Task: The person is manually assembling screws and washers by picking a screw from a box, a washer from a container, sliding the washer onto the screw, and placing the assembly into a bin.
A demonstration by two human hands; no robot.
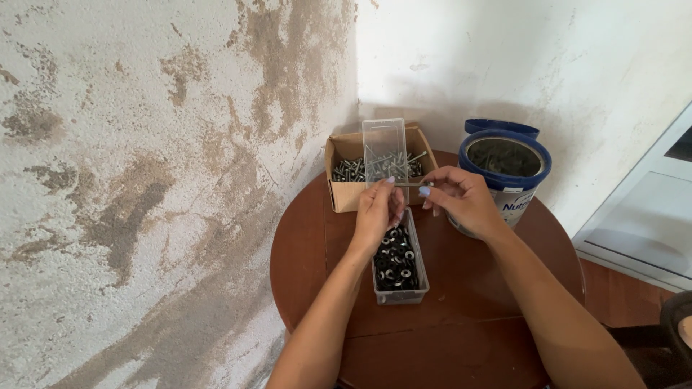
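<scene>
My left hand and my right hand meet above a small clear plastic box full of black washers. A long metal screw runs between them. My right hand pinches one end of it and my left fingertips close on the other end, where a small part may sit, too small to tell. Behind the hands an open cardboard box holds several screws. The clear box's lid stands upright against it.
All of it rests on a round brown wooden table pushed into a corner of stained plaster walls. A blue-rimmed open tin stands at the back right with its blue lid behind it. A white door frame is at far right.
</scene>
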